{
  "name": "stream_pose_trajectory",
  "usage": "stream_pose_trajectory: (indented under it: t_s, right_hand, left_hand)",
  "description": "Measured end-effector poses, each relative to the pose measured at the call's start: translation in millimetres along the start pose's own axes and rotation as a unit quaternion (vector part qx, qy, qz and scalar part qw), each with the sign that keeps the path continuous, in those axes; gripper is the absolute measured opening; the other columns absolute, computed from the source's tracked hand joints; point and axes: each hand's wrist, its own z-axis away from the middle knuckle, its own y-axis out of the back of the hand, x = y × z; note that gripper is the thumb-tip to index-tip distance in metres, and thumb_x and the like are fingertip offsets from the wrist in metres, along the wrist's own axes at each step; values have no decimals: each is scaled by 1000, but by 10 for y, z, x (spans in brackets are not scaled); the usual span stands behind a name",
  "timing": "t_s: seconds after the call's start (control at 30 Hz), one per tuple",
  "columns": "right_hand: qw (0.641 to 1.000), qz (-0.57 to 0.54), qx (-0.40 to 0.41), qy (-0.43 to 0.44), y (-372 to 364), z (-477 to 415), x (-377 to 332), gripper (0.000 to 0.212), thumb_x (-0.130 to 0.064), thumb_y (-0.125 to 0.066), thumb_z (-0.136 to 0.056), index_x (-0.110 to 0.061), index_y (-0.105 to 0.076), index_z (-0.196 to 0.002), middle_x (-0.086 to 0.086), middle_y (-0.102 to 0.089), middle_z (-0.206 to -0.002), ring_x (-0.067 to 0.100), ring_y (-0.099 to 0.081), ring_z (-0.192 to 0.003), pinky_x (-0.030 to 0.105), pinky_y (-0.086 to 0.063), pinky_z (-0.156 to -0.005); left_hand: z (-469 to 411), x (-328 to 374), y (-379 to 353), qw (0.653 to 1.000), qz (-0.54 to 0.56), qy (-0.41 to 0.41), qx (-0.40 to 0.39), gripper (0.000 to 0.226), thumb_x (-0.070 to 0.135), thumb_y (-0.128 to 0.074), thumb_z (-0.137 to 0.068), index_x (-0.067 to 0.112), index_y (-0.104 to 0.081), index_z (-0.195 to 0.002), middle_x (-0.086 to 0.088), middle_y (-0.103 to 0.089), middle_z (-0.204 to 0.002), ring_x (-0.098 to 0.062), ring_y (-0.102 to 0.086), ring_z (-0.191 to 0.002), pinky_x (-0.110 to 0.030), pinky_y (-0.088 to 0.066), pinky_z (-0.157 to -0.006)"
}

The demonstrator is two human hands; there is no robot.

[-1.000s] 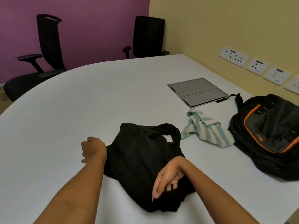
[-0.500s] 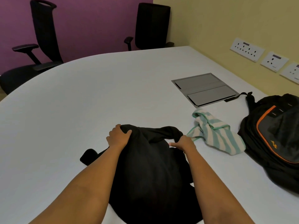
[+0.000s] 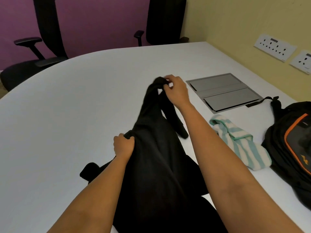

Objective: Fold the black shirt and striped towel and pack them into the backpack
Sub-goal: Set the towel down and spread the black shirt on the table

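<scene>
The black shirt (image 3: 156, 162) is lifted off the white table and hangs stretched between my hands. My right hand (image 3: 175, 91) pinches its upper end high and far from me. Lower and to the left, my left hand (image 3: 123, 144) grips a bunch of its fabric. One sleeve end (image 3: 88, 171) lies on the table at the left. The green-and-white striped towel (image 3: 239, 143) lies crumpled to the right of my right forearm. The black backpack (image 3: 292, 148) with orange trim lies flat at the right edge, touching the towel.
A grey flip-lid cable box (image 3: 222, 91) is set into the white table (image 3: 70, 115) behind the towel. Two black office chairs (image 3: 42, 52) stand at the far side. Wall sockets (image 3: 274, 46) line the yellow wall on the right.
Both hands have taken hold of the black shirt and raised it off the table. My right hand has moved up and away from me, pulling the shirt out long.
</scene>
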Motion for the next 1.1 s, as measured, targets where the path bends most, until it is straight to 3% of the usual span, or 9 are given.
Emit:
stream_pose_trajectory:
  t_s: [0.1, 0.23, 0.37, 0.5, 0.63, 0.77, 0.87, 0.97, 1.1]
  right_hand:
    - [993, -71, -86, 20, -91, -4, 81, 36, -15, -54, -93, -20, -51, -129, 9, -51, -125, 16, -56, -97, 25, -45, -88]
    - [994, -82, -32, -64, -94, 383, 655, 33, -12, -54, -92, -16, -55, -125, 8, -56, -122, 20, -58, -97, 23, -43, -82]
    - [980, 17, 10, -199, 9, 1202, 1432, 30, -25, -57, -91, -16, -57, -120, 9, -59, -117, 28, -59, -104, 34, -46, -86]
    - [955, 137, 32, -260, 89, 2042, 1709, 46, -52, -52, -89, -20, -56, -123, 5, -57, -125, 26, -51, -116, 42, -39, -96]
    - [963, 51, -67, -258, 87, 2380, 1725, 58, -58, -55, -84, -25, -50, -131, -1, -54, -122, 20, -48, -116, 40, -39, -103]
    - [955, 17, -152, -253, 102, 2297, 1655, 38, -33, -67, -85, -17, -62, -118, 3, -62, -99, 20, -58, -94, 32, -46, -94]
    - [974, 23, 7, -224, 195, 2145, 1518, 23, -17, -55, -93, -5, -65, -110, 16, -61, -110, 29, -58, -102, 29, -40, -88]
    - [948, 8, 204, -242, 465, 1920, 1348, 26, -16, -46, -98, -1, -59, -114, 20, -50, -116, 34, -53, -103, 33, -39, -89]
    - [928, -17, 294, -230, 812, 1470, 1231, 24, -12, -45, -97, -6, -59, -116, 19, -48, -122, 32, -52, -105, 27, -36, -91]
  left_hand:
    - [24, 9, 50, 999, 20, 21, 17, 42, 25, -50, -92, 3, -51, -126, -16, -51, -125, -34, -57, -107, -38, -47, -88]
    - [56, 27, 130, 998, 40, 36, 32, 41, 24, -47, -94, 2, -48, -129, -17, -52, -128, -33, -54, -112, -38, -45, -93]
    - [136, 89, 195, 995, 72, 55, 30, 38, 22, -44, -95, 1, -48, -126, -18, -55, -123, -33, -55, -109, -35, -43, -86]
    - [213, 120, 238, 992, 104, 61, 32, 39, 21, -42, -95, 3, -46, -130, -18, -54, -125, -33, -55, -110, -34, -42, -84]
    - [289, 159, 307, 985, 145, 68, 63, 36, 19, -39, -95, 6, -46, -129, -16, -54, -125, -33, -55, -109, -38, -44, -89]
    - [359, 184, 431, 973, 174, 87, 127, 34, 21, -35, -96, 9, -48, -125, -15, -57, -123, -33, -56, -108, -42, -44, -93]
    - [376, 164, 588, 956, 184, 114, 199, 37, 20, -28, -96, 9, -49, -125, -14, -57, -124, -35, -56, -110, -41, -42, -95]
    - [335, 46, 814, 936, 171, 161, 263, 41, 19, -23, -98, 6, -44, -131, -17, -53, -131, -35, -52, -118, -43, -36, -102]
    - [355, -160, 971, 925, 98, 213, 300, 38, 12, -25, -97, 1, -48, -124, -19, -54, -129, -36, -47, -121, -44, -26, -108]
